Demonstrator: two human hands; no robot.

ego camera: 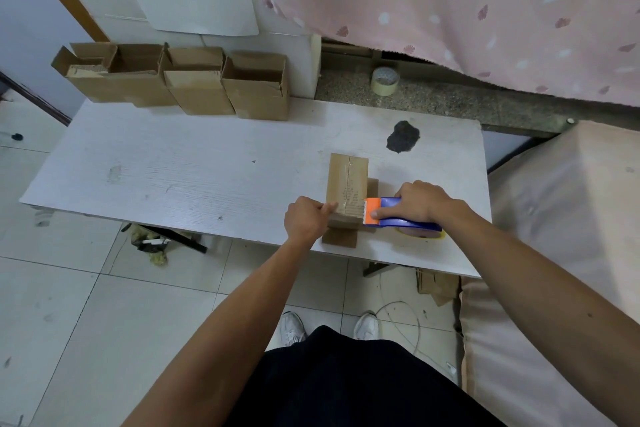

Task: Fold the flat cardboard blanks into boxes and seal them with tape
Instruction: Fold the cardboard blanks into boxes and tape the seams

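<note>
Box (pixel 347 187) in left hand (pixel 306 218), right hand (pixel 420 201) holding tape dispenser (pixel 401 222) against it

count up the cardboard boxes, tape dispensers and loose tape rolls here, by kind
open cardboard boxes: 4
box being taped: 1
tape dispenser: 1
loose tape roll: 1
total: 7
</note>
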